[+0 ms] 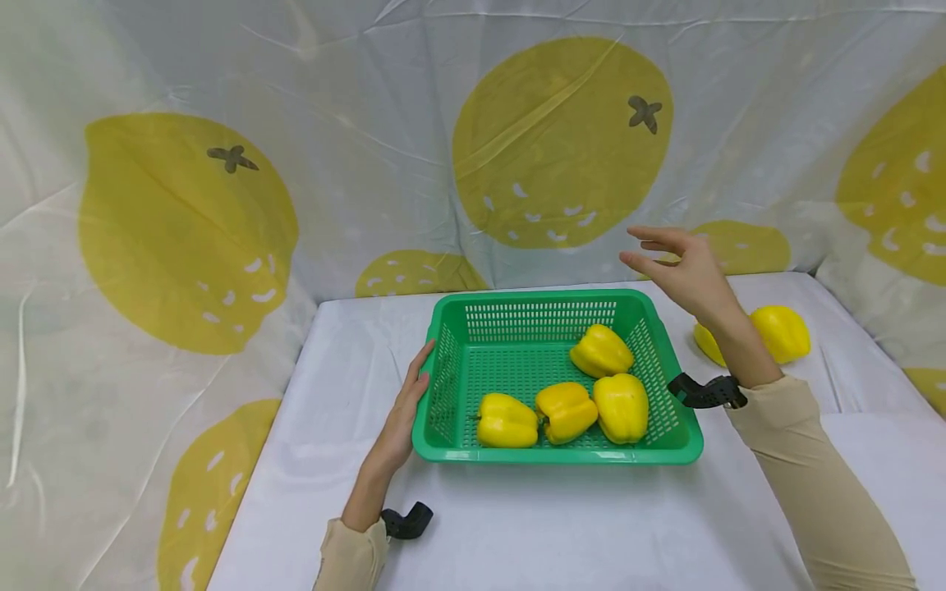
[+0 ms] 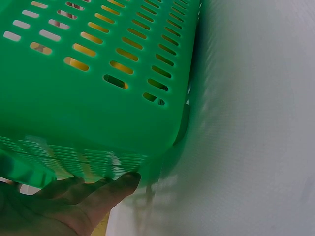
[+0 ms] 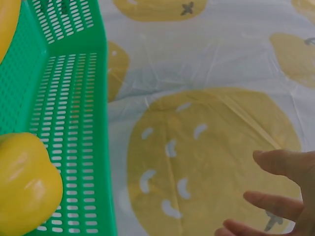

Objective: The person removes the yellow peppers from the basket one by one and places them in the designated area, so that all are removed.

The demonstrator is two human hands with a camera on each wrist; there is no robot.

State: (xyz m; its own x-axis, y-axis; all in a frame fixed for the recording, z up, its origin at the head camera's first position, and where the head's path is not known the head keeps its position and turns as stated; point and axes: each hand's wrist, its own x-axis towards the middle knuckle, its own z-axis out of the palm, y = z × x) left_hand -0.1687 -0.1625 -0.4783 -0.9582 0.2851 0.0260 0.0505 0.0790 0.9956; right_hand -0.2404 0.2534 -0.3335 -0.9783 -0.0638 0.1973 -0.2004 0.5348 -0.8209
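A green plastic basket (image 1: pixel 517 455) with slotted walls stands on the white-covered table. Inside, toward its right and front, lie several yellow bell peppers (image 1: pixel 507 421). My left hand (image 1: pixel 399 414) rests against the basket's left side, fingers extended along the wall; the left wrist view shows the fingertips (image 2: pixel 129 181) right at the slotted green plastic. Beyond the basket's back right corner, my right hand (image 1: pixel 691 275) is raised in the air, holding nothing, its thumb and fingers spread apart. In the right wrist view, a bell pepper (image 3: pixel 29 184) shows inside the basket, left of the hand.
More yellow bell peppers (image 1: pixel 783 334) lie on the table to the right of the basket, partly behind the right forearm. A cloth (image 1: pixel 369 164) printed with large yellow fruit hangs behind the table and along its left side. Black wrist cameras (image 1: pixel 708 391) sit on both wrists.
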